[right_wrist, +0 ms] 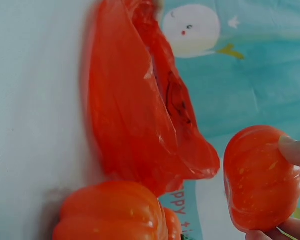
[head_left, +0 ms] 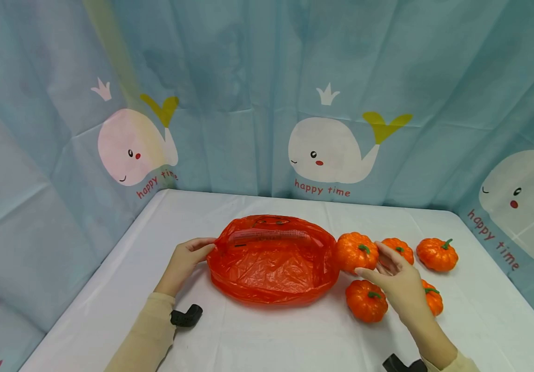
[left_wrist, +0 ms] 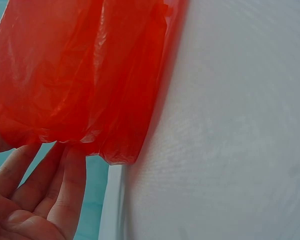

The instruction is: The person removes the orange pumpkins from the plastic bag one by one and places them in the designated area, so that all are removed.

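A red plastic bag point(head_left: 276, 268) lies spread on the white table, its mouth facing up and dark print on its far inner side. At its left rim, my left hand point(head_left: 191, 256) pinches the edge; the left wrist view shows the fingers point(left_wrist: 72, 195) under the bag's film point(left_wrist: 80, 75). My right hand point(head_left: 399, 284) holds an orange pumpkin point(head_left: 355, 251) with a green stem between thumb and fingers, right beside the bag's right rim. In the right wrist view the held pumpkin point(right_wrist: 260, 180) is raised off the table.
Nearer me, below the held one, sits another pumpkin point(head_left: 366, 301). Further pumpkins stand to the right: one at the far right point(head_left: 437, 254), one behind my right hand point(head_left: 398, 249) and one partly hidden by it point(head_left: 433, 298). A blue whale-print curtain point(head_left: 229, 103) hangs behind the table.
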Action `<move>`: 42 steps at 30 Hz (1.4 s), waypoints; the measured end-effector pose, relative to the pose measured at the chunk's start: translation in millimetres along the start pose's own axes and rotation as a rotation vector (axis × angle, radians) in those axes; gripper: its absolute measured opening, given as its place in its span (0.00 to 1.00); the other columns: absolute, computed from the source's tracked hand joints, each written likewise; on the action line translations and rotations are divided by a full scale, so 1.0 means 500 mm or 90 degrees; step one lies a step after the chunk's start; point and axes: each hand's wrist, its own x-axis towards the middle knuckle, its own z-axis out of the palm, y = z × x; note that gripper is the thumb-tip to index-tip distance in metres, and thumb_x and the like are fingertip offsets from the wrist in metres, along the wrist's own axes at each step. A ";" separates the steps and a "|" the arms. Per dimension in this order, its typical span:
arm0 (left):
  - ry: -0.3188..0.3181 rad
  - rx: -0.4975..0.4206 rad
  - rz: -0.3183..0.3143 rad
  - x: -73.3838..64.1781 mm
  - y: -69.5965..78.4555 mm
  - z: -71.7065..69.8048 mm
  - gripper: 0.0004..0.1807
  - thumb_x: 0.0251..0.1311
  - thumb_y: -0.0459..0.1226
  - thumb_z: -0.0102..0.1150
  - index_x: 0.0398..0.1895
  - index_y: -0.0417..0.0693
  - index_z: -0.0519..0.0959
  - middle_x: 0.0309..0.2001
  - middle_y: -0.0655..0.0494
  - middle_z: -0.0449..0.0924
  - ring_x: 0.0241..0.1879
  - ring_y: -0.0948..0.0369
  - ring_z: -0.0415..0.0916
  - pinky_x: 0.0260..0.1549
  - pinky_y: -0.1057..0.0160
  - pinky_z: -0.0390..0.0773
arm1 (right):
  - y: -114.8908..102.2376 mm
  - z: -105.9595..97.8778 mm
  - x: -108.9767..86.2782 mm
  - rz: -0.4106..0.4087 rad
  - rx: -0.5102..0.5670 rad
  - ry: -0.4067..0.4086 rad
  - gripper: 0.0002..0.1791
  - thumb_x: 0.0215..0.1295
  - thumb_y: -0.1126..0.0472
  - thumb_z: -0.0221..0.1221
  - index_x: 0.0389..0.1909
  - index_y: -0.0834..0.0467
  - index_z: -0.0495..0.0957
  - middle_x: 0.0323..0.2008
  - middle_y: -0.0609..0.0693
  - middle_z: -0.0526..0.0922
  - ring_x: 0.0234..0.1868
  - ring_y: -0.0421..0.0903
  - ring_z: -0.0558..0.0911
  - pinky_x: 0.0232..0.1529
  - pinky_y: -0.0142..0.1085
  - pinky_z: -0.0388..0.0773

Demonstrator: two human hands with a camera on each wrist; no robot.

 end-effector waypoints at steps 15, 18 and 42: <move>0.004 0.002 0.001 0.003 -0.004 0.000 0.25 0.67 0.52 0.59 0.60 0.47 0.80 0.57 0.49 0.82 0.49 0.62 0.80 0.54 0.61 0.80 | 0.031 -0.059 -0.009 0.049 -0.011 0.041 0.56 0.57 0.44 0.70 0.79 0.52 0.48 0.79 0.56 0.51 0.77 0.54 0.58 0.46 0.12 0.72; 0.004 -0.001 0.005 0.002 -0.005 0.000 0.25 0.67 0.51 0.60 0.59 0.46 0.80 0.57 0.49 0.83 0.49 0.63 0.80 0.52 0.65 0.80 | 0.037 -0.068 -0.008 0.053 -0.023 0.057 0.56 0.57 0.43 0.70 0.79 0.53 0.48 0.78 0.57 0.53 0.77 0.55 0.59 0.45 0.12 0.73; 0.001 -0.001 0.001 0.002 -0.003 0.000 0.25 0.67 0.52 0.60 0.60 0.47 0.80 0.58 0.50 0.82 0.49 0.62 0.80 0.54 0.61 0.80 | 0.075 -0.130 0.000 0.157 -0.036 0.191 0.55 0.59 0.36 0.65 0.80 0.48 0.46 0.79 0.57 0.51 0.80 0.56 0.48 0.68 0.54 0.62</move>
